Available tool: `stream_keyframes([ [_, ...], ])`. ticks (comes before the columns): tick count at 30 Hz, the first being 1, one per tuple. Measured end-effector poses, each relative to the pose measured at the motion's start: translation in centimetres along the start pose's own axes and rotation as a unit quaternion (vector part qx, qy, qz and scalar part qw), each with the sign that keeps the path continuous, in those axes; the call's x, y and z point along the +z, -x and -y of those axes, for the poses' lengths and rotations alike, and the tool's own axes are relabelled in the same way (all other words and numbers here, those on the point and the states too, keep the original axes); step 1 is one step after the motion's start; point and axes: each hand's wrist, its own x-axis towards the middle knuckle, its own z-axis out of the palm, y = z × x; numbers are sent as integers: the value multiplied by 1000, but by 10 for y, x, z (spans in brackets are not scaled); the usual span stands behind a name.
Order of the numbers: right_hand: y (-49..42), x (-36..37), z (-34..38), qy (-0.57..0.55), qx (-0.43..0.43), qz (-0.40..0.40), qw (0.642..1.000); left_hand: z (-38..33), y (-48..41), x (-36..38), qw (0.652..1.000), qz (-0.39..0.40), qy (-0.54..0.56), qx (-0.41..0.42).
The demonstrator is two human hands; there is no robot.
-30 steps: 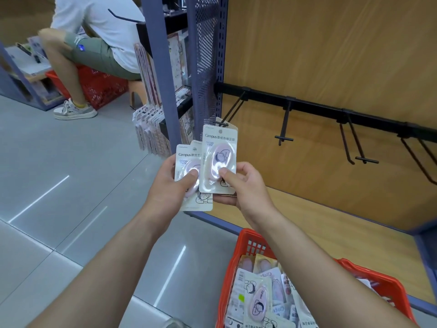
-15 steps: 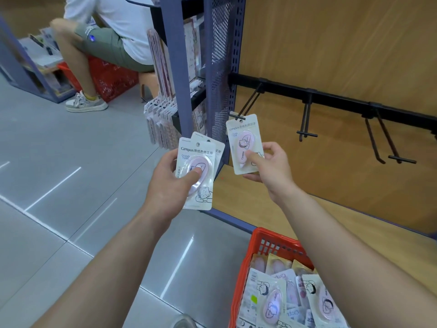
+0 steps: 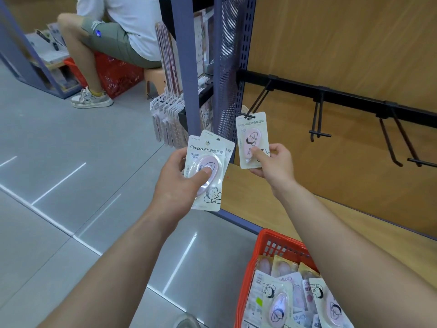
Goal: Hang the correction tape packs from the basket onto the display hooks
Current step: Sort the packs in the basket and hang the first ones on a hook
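My right hand [image 3: 272, 163] pinches one correction tape pack [image 3: 253, 138], white card with a pink oval dispenser, held upright with its top hole at the tip of the leftmost display hook [image 3: 256, 105]. My left hand [image 3: 179, 183] grips a small stack of the same packs [image 3: 208, 171], thumb pressed on the front blister, lower and to the left. The red basket [image 3: 276, 245] at the bottom right holds several more packs [image 3: 279, 304]. Other black hooks [image 3: 318, 121] hang bare from the black rail [image 3: 350, 95] on the wooden back panel.
A blue perforated shelf upright [image 3: 229, 67] stands just left of the hook rail, with hung stationery [image 3: 165, 117] beyond it. A person [image 3: 118, 31] sits on a stool at the far left beside another red basket [image 3: 115, 76]. Grey tiled floor [image 3: 59, 185] lies to the left.
My right hand took one pack off the stack and carried it up and right to the leftmost hook's tip. My left hand stayed put with the remaining packs.
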Motion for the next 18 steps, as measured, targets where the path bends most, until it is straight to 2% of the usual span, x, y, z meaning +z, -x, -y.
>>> stream_keyframes([
  [3, -8, 3, 4, 75, 38, -27, 996, 1, 0, 2, 1000, 8, 3, 1],
  [6, 5, -2, 5, 185, 3, -44, 982, 0, 0, 4, 1000, 12, 11, 2],
  [8, 27, -4, 6, 156, -32, -4, 987, -1, -1, 5, 1000, 10, 16, 5],
  [12, 71, 1, 14, 49, -22, 163, 985, -3, 0, 11, 1000, 13, 14, 15],
  [18, 83, 7, 25, -56, 13, 184, 981, -7, 5, 16, 998, 17, 64, -4],
])
